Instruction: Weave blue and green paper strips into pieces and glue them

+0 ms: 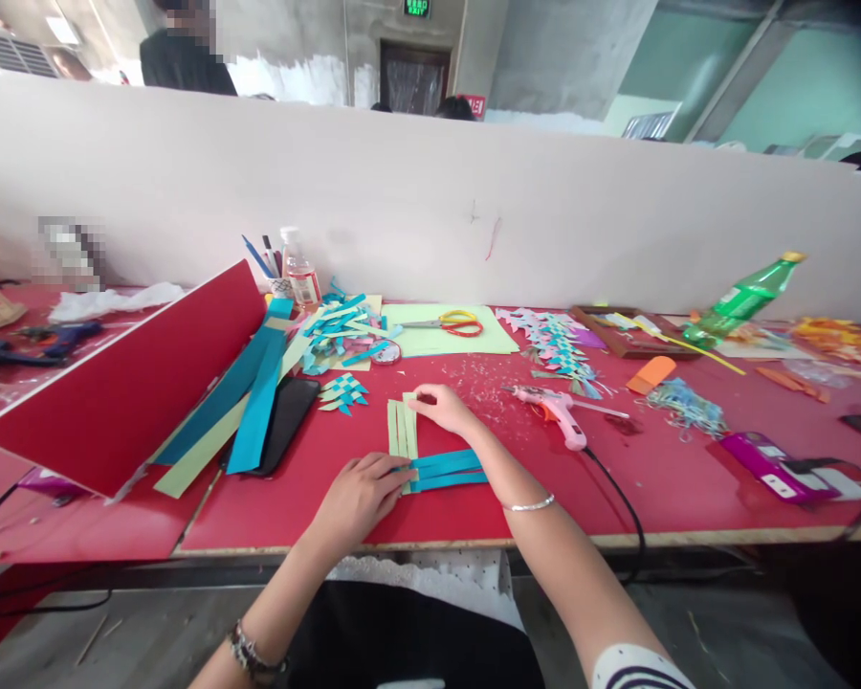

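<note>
Pale green paper strips [398, 429] stand upright side by side on the red table in front of me, and blue paper strips [449, 469] run off to the right from where they cross. My left hand [359, 493] is closed over that crossing, thumb and fingers gripping the strips and hiding part of the weave. At the top of the rightmost green strip, my right hand [441, 407] pinches its end. A small woven blue-and-green piece [344, 392] lies just behind the hands.
Scissors [451, 323] rest on green sheets. A pink glue gun [556, 413] with a cable lies to the right, near a purple power strip [779, 469]. A red board [136, 392] leans at left beside long strips and a black phone [283, 426]. A green bottle [746, 301] tilts at back right.
</note>
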A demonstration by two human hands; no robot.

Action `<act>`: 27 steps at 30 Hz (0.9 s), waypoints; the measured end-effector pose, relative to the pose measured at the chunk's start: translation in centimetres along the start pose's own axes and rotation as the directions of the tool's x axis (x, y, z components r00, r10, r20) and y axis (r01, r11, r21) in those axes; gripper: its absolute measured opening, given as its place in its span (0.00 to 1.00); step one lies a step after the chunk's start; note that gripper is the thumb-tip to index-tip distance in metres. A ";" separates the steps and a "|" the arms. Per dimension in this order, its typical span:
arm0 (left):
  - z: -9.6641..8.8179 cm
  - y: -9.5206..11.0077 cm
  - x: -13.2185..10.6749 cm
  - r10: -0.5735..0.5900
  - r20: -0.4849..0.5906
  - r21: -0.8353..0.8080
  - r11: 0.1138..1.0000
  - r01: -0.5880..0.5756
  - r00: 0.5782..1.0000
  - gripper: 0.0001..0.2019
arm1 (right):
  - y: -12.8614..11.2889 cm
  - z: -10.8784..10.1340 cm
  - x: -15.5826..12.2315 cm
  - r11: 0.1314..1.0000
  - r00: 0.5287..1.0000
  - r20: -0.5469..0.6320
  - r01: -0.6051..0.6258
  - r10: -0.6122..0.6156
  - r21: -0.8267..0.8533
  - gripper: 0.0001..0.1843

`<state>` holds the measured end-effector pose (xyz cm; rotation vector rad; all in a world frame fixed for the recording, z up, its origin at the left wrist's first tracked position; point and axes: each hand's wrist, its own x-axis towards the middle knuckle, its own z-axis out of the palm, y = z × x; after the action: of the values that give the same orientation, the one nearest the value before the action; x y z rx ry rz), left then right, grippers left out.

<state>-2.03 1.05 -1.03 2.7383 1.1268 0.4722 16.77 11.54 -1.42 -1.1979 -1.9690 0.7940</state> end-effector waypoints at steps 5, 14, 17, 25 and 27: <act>0.0 0.0 0.0 -0.005 0.008 0.003 1.000 0.005 1.000 0.15 | -0.3 0.9 0.0 0.999 0.999 -0.008 -0.047 0.047 0.015 0.17; 0.2 -0.1 -0.1 -0.007 0.006 0.009 1.000 0.007 1.000 0.15 | -0.4 0.4 0.0 0.997 0.998 0.038 -0.050 0.048 0.061 0.17; 0.2 -0.1 -0.1 -0.005 0.001 0.014 1.000 0.005 1.000 0.15 | -0.4 0.4 0.0 0.995 0.997 0.069 -0.039 0.032 0.096 0.12; 0.1 0.0 0.0 -0.007 0.018 0.030 1.000 0.007 1.000 0.15 | 0.7 0.7 0.5 0.997 0.999 0.038 -0.018 0.015 0.081 0.08; 0.0 0.0 0.0 -0.003 0.020 0.023 1.000 0.003 1.000 0.15 | 0.8 0.8 0.6 0.998 1.000 0.027 -0.002 0.000 0.062 0.07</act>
<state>-2.03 1.04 -1.06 2.7545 1.1388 0.4331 16.34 12.30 -2.38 -1.1577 -1.9514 0.8689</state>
